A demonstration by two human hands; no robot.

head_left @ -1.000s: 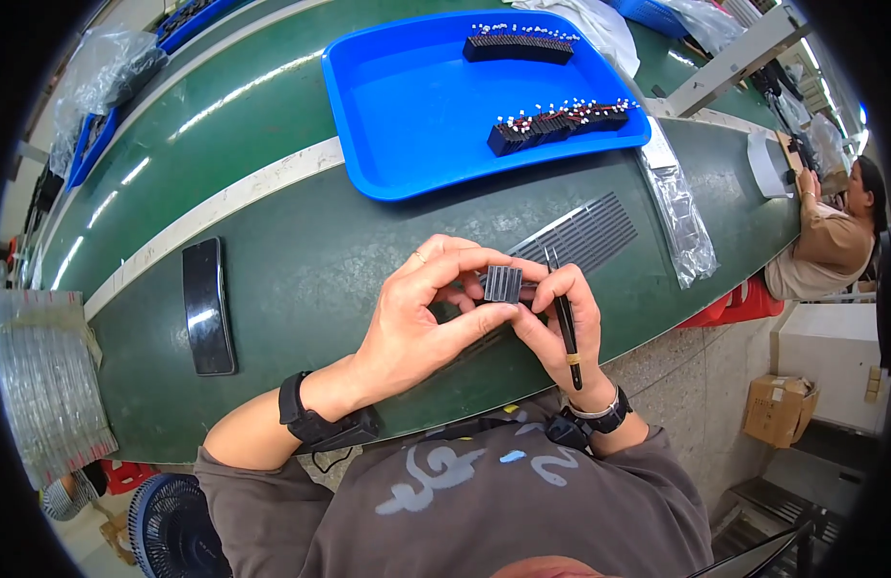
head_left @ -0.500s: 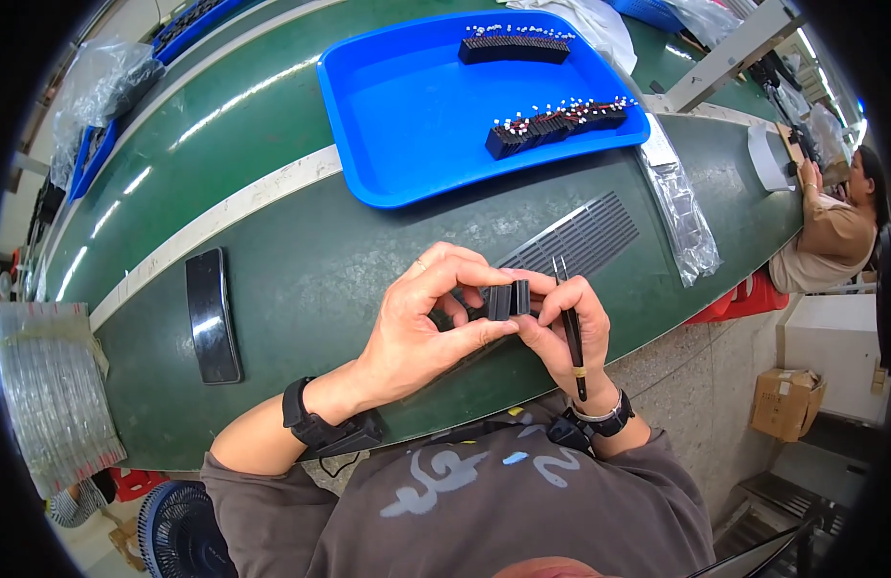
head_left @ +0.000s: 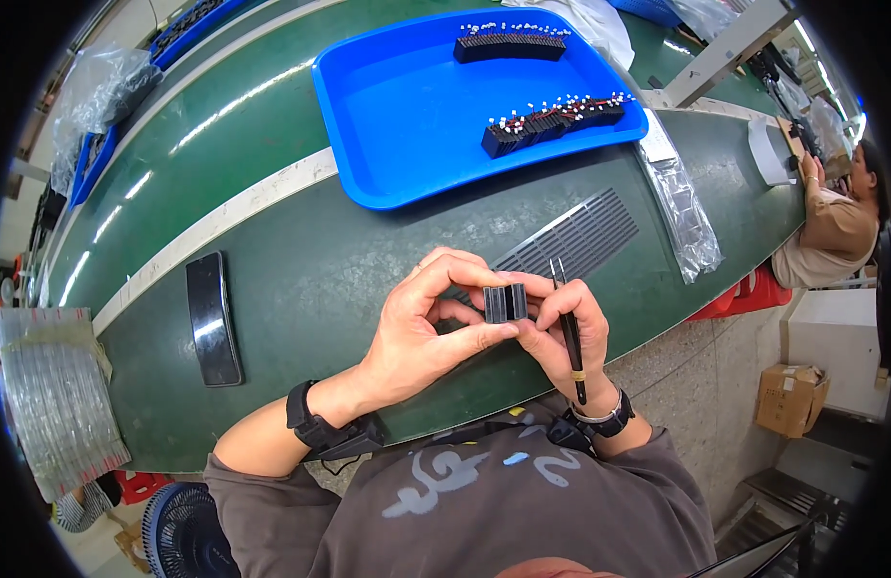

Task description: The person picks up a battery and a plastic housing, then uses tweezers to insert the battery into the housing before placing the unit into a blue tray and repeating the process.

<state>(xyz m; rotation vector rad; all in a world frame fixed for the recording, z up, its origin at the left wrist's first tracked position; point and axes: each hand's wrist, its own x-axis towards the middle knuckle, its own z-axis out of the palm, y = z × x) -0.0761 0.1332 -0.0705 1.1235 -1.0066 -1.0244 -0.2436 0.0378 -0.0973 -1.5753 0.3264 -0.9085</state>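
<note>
Black ridged rectangular pieces [head_left: 497, 305], 2 side by side: pinches both in fingertip grip of left hand [head_left: 416, 323] and right hand [head_left: 592, 332] above green desk [head_left: 301, 289]; also clasps slim black tweezers [head_left: 571, 337] in right hand.

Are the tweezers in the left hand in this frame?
No, the tweezers are held in the right hand, beside the black ridged pieces.

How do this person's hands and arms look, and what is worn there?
The left hand has no glove, but a wide black strap circles its wrist, beside a black box. The right hand, also gloveless, has a black band and a silvery band at the wrist. The sleeves are short and grey-brown.
</note>
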